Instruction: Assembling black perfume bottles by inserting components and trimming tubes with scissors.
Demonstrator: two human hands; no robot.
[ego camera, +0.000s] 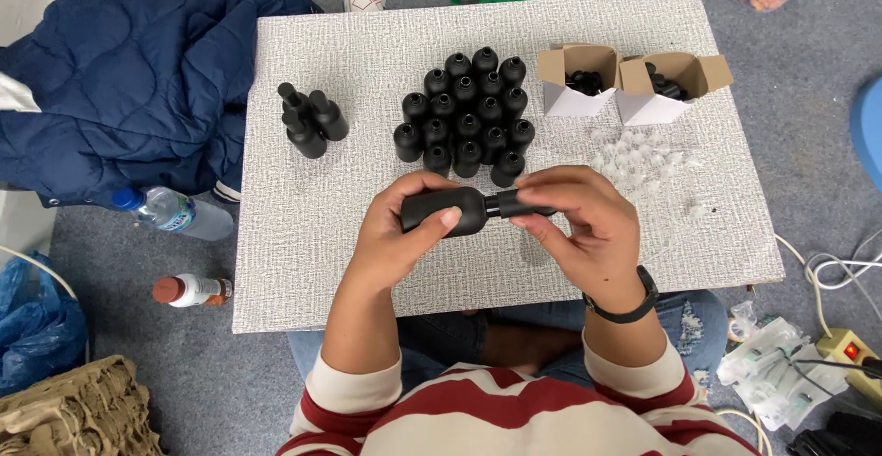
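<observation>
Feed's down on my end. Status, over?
Left hand grips black bottle. Right hand on its cap. Nothing in the way.

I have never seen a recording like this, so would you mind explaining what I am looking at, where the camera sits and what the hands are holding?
There is no machine here: a person works with two bare hands, and the single picture comes from a camera on their head, looking down. The left hand grips a black bottle lying sideways, while the right hand pinches the black cap at its neck. On the grey textured table stands a cluster of open black bottles, three capped bottles further left, two open cardboard boxes with black parts inside, and a scatter of small clear pieces. A blue jacket lies beside the table.
</observation>
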